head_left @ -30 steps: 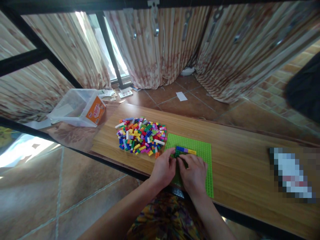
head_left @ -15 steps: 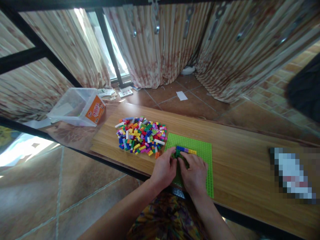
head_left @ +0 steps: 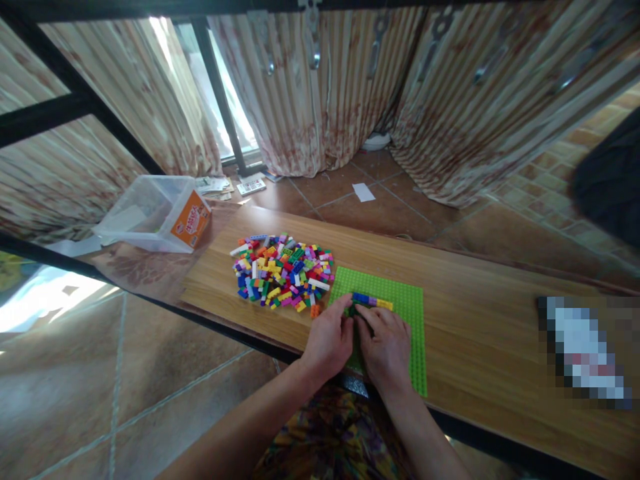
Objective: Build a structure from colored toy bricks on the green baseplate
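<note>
Both hands meet over the left part of a bright green studded baseplate (head_left: pixel 400 293). My left hand (head_left: pixel 327 337) has its thumb and fingers closed around a small dark green toy brick (head_left: pixel 353 311). From the other side, the fingertips of my right hand (head_left: pixel 385 340) press at the same brick, which is mostly hidden between them. Just beyond the fingers, a row of joined bricks (head_left: pixel 365 299), blue, purple and yellow, sits on the baseplate. A loose pile of many-coloured bricks (head_left: pixel 283 270) lies left of the baseplate, with an orange brick (head_left: pixel 315 311) at its near edge.
The wooden board (head_left: pixel 480 333) carries the baseplate and the pile. A clear plastic bin (head_left: pixel 145 213) with an orange label stands at the far left. A pixelated object (head_left: pixel 583 350) lies at the right. Striped curtains (head_left: pixel 320 100) hang behind, and a white paper (head_left: pixel 363 192) is on the floor.
My right hand has shifted slightly left, its fingers drawn closer to my left fingertips. The green brick is more covered now. The pile and baseplate have stayed put.
</note>
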{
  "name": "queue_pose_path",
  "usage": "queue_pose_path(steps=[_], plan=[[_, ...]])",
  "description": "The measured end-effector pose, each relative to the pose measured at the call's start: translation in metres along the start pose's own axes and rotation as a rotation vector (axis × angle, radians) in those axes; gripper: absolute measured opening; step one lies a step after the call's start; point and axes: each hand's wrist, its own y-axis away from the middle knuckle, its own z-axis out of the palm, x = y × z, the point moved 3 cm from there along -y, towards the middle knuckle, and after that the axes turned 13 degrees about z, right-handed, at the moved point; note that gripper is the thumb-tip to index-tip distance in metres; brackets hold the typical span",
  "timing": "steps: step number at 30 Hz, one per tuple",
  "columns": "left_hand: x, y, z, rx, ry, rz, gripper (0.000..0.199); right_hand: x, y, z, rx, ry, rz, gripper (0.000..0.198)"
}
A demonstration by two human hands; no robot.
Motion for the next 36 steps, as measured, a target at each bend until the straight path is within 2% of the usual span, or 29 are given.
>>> queue_pose_path(steps=[9, 23, 29, 33, 36], plan=[[-0.001, 0.001, 0.003, -0.009, -0.053, 0.014, 0.043, -0.002, -0.003, -0.003, -0.031, 0.058, -0.042, 0.024], [-0.001, -0.002, 0.006, -0.031, -0.142, 0.034, 0.043, -0.007, -0.007, 0.000, -0.132, 0.324, -0.228, 0.032], [-0.002, -0.004, 0.003, -0.027, -0.122, 0.034, 0.045, 0.003, -0.006, 0.004, -0.126, 0.195, -0.237, 0.035], [-0.002, -0.006, -0.005, -0.014, -0.129, 0.031, 0.045, 0.012, -0.006, 0.004, -0.073, -0.083, -0.181, 0.036], [0.002, -0.006, -0.009, -0.028, -0.200, 0.094, 0.041, 0.018, -0.006, 0.001, -0.022, -0.250, -0.117, 0.035]])
